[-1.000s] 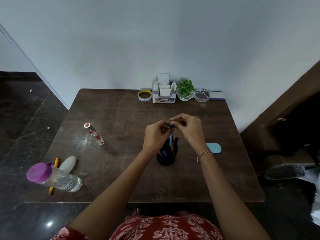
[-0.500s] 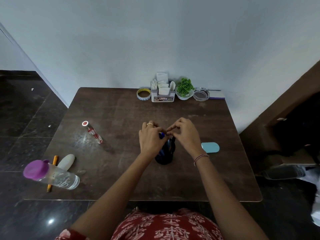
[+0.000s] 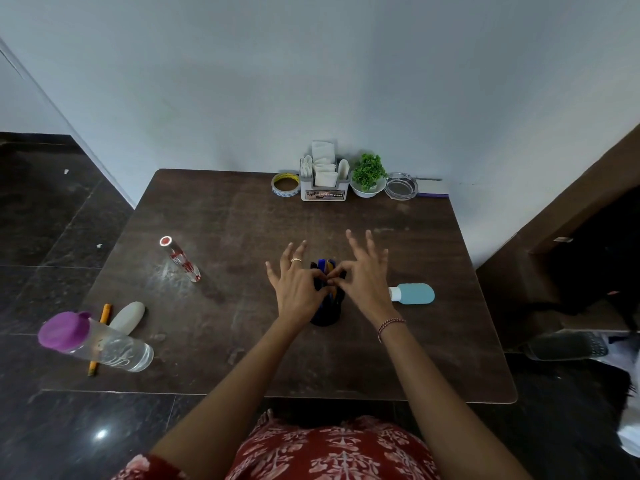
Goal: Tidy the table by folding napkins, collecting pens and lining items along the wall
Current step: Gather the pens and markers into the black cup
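1. The left hand [image 3: 298, 287] and the right hand [image 3: 363, 277] meet over a dark round pen cup [image 3: 325, 315] at mid-table. Each thumb and forefinger close at the tops of the blue and yellow pens [image 3: 325, 264] standing in it, with the other fingers fanned out. I cannot tell if either pinches a pen.
2. On the dark brown wooden table [image 3: 225, 220], a tape roll [image 3: 286, 184], a white caddy of folded napkins [image 3: 323, 190], a small green plant in a white bowl [image 3: 368, 171] and a glass ashtray [image 3: 401, 186] line the wall.
3. A light blue bottle [image 3: 414, 293] lies near the right hand.
4. Far left, a clear purple-lidded bottle [image 3: 104, 344] lies across a yellow pencil [image 3: 105, 313].
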The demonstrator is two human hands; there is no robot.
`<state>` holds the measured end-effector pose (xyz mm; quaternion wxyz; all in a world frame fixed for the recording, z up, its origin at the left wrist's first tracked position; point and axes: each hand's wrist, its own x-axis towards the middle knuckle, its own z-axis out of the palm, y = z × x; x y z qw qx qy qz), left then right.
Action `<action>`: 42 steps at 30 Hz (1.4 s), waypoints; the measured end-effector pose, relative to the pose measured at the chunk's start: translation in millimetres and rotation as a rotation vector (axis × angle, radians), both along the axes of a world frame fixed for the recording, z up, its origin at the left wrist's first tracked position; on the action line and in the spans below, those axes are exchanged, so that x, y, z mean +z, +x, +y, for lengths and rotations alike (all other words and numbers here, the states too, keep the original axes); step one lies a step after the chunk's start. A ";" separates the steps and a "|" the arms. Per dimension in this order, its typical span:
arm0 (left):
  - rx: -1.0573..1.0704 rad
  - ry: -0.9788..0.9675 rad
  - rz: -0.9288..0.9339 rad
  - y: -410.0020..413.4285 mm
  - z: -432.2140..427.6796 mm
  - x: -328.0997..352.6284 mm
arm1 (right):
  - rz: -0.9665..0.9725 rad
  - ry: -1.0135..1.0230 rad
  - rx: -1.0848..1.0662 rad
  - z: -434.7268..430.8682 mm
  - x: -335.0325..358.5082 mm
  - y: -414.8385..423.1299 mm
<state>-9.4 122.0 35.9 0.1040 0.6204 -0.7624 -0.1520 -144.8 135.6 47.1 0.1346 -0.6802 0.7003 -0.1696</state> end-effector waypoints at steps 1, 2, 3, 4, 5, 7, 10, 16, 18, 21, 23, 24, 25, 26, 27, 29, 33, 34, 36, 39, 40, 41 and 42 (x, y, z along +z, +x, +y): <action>-0.004 0.006 -0.010 -0.5 0.5 -1.7 | 0.000 -0.005 0.001 1.7 -2.3 0.2; -0.008 0.013 -0.016 -0.6 0.9 -3.4 | 0.000 -0.005 0.002 3.1 -3.9 0.4; -0.014 0.020 -0.019 -0.5 1.3 -5.1 | -0.001 0.000 0.002 4.3 -5.4 0.5; -0.019 0.026 -0.019 -0.2 1.5 -6.7 | -0.005 0.008 0.003 5.0 -6.9 0.6; -0.022 0.031 -0.016 0.2 1.8 -8.3 | -0.014 0.017 0.004 5.6 -8.5 0.7; -0.021 0.038 0.006 1.4 2.2 -9.9 | -0.040 0.021 0.000 6.8 -11.4 1.2; 0.000 0.036 0.060 4.1 3.0 -9.9 | -0.061 0.022 -0.023 7.6 -13.7 1.3; 0.111 -0.035 0.238 19.3 5.1 4.5 | -0.128 -0.075 -0.044 2.1 -9.2 9.7; 0.167 -0.096 0.291 27.3 3.9 12.6 | -0.150 -0.185 -0.053 -2.1 -1.7 20.2; 0.215 -0.188 0.310 43.4 -0.8 22.6 | -0.173 -0.329 -0.036 -12.1 11.4 43.3; 0.248 -0.255 0.304 57.7 -4.3 29.5 | -0.195 -0.383 0.005 -19.8 18.5 63.5; 0.267 -0.285 0.294 65.9 -6.2 32.3 | -0.208 -0.407 0.026 -23.6 21.5 74.1; 0.288 -0.308 0.278 74.7 -7.6 35.3 | -0.219 -0.428 0.048 -27.1 23.8 85.3; 0.311 -0.324 0.262 84.2 -8.8 38.2 | -0.229 -0.443 0.075 -30.2 25.6 96.7; 0.338 -0.333 0.251 94.3 -10.0 40.9 | -0.238 -0.451 0.107 -33.2 27.0 108.5; 0.404 -0.347 0.257 114.6 -13.0 49.1 | -0.248 -0.460 0.177 -39.1 29.2 131.3; 0.532 -0.401 0.252 158.6 -23.3 74.2 | -0.282 -0.489 0.319 -55.6 33.5 175.6; 0.556 -0.405 0.243 170.5 -25.9 81.0 | -0.317 -0.501 0.365 -60.1 35.8 186.9; 0.609 -0.399 0.216 195.5 -29.0 93.6 | -0.380 -0.509 0.478 -67.2 41.8 211.0; 0.685 -0.372 0.155 237.6 -29.4 102.3 | -0.426 -0.527 0.630 -73.1 48.5 248.7; 0.712 -0.361 0.143 252.4 -28.1 102.2 | -0.421 -0.529 0.672 -76.1 48.9 261.5; 0.740 -0.350 0.139 267.1 -26.2 101.1 | -0.405 -0.519 0.712 -79.1 49.1 274.0; 0.767 -0.338 0.141 281.6 -23.8 98.4 | -0.387 -0.498 0.748 -82.5 47.7 286.2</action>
